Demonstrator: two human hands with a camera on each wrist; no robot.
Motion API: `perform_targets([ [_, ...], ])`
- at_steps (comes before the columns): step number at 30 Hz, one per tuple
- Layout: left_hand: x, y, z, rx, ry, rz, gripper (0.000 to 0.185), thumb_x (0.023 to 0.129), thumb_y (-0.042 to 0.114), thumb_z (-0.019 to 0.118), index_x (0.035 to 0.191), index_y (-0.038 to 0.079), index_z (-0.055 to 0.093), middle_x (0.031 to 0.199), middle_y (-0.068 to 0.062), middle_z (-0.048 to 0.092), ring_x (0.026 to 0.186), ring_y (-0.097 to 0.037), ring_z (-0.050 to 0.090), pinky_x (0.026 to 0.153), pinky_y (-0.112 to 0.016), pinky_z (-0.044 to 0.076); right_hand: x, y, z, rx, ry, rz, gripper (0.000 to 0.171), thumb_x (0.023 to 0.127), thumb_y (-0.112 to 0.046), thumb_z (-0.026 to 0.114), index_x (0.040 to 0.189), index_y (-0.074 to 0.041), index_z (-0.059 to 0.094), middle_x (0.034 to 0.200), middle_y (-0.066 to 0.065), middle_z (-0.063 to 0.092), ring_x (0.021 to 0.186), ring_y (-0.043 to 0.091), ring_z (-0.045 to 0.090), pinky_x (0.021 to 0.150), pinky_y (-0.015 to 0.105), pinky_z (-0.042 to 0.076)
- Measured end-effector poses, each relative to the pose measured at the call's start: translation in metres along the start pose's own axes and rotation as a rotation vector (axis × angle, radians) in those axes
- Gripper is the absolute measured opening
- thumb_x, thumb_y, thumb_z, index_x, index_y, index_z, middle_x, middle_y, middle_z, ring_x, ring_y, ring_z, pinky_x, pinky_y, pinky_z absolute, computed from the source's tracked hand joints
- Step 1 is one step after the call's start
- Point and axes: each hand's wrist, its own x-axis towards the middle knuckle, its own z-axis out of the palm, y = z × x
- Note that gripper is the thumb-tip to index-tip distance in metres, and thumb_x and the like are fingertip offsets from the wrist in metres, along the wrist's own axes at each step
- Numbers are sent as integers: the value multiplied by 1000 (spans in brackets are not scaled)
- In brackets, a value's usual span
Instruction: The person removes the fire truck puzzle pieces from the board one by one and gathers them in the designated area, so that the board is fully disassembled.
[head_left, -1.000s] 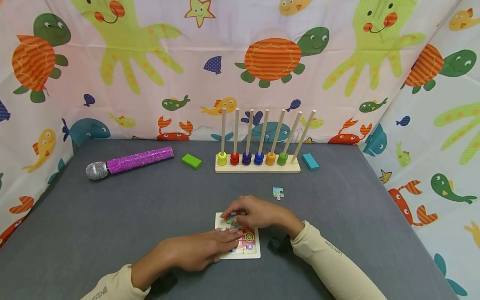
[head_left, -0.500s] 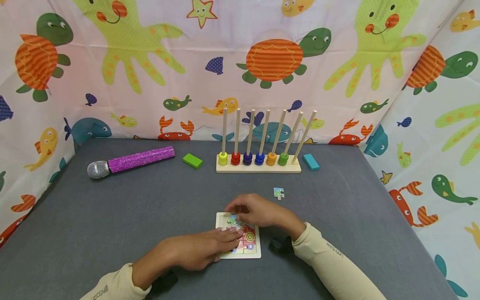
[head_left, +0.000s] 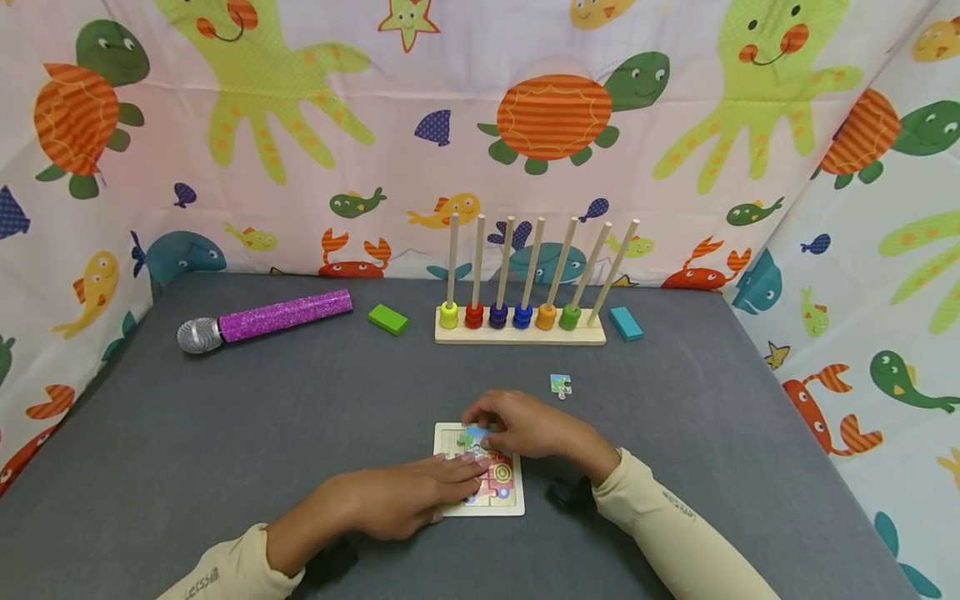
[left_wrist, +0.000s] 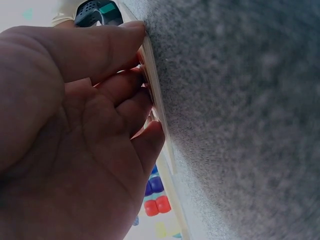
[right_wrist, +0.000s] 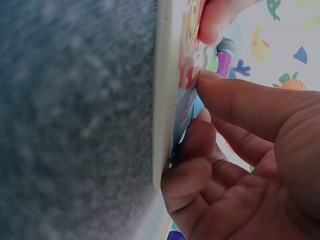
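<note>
I see a person at a grey table [head_left: 690, 417], with both hands on a small wooden puzzle board [head_left: 519, 502]. The board lies flat on the table, close to the person. The left hand [head_left: 401, 497] rests on the near left part of it. Its fingers are long and almost straight, lying over part of the red picture [head_left: 501, 473], and its thumb is by the edge of the board. The right hand [head_left: 528, 425] is at the far right corner. Its fingers are bent, and its thumb touches the puzzle near a blue bit of the picture. I can't tell if that hand is pinching a piece or only pressing on it. At the far left corner of the board, some plain wood shows. One loose puzzle piece [head_left: 560, 384] lies on the table a little past the right hand. Farther back stands a wooden peg toy [head_left: 520, 337] with tall sticks and rings in yellow, red, purple, blue, orange and green. A green block [head_left: 387, 319] lies to its left, and a blue block [head_left: 626, 323] is just beside its right end. A sparkly purple microphone [head_left: 285, 317] lies far over on the left. Behind it all hangs a white cloth [head_left: 420, 75] with turtles, crabs and fish on it. The person's sleeves [head_left: 678, 525] are cream.
</note>
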Motion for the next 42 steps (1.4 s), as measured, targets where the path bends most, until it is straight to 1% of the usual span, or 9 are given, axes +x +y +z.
perform_targets([
  [6,0,-4,0,-7,6,8,63,96,-1,54,153,8,29,160,-4,22,145,-17,17,115,-37,20,2,-2,-2,-83,-9,-28,24,88,-4,70,110,-11,63,97,-5,56,85,12,52,77,29,47],
  [9,1,-6,1,-1,7,20,64,96,-1,55,153,8,29,159,-4,23,145,-17,18,115,-37,21,3,-4,-3,-100,-20,-42,24,87,-2,70,106,-12,60,92,-5,54,81,11,50,73,28,45],
  [13,2,-6,2,0,1,21,63,96,-1,54,153,8,29,159,-4,23,145,-17,18,115,-36,22,2,-7,-5,-57,-44,-53,23,87,1,69,98,-13,54,77,-4,48,68,8,44,61,25,38],
  [17,2,-4,3,4,4,22,63,96,0,54,153,7,29,159,-4,23,145,-18,18,115,-37,21,-1,-8,-7,-5,-71,-47,22,89,0,67,97,-14,51,71,-5,45,61,6,41,58,23,35],
  [24,1,-3,1,10,10,32,62,95,-2,53,152,6,30,160,-5,22,145,-21,18,115,-37,20,-6,-1,-11,45,-42,-51,14,93,-3,64,99,-12,54,79,-4,54,68,8,48,60,24,42],
  [28,1,-2,1,13,9,14,61,95,-2,53,152,7,32,159,-4,22,145,-19,18,115,-36,19,-9,4,-15,105,8,-46,10,95,-4,61,102,-12,59,87,-3,61,74,9,56,64,26,48],
  [31,0,-2,1,20,15,8,62,95,-2,54,152,7,32,159,-4,23,145,-19,19,115,-36,20,-12,7,-20,138,57,-32,13,96,-5,59,106,-12,65,93,-4,66,80,10,59,69,28,51],
  [37,1,-2,3,50,11,33,59,97,0,52,152,7,31,159,-5,23,145,-21,20,115,-36,21,-19,11,-27,131,86,-7,21,97,-5,57,113,-9,71,104,-5,69,91,10,62,78,29,52],
  [42,-1,-1,2,63,20,42,60,96,-1,52,152,6,30,160,-5,22,145,-21,20,115,-37,21,-25,14,-33,116,126,15,21,97,-3,58,112,-8,71,104,-3,69,91,10,62,78,30,53],
])
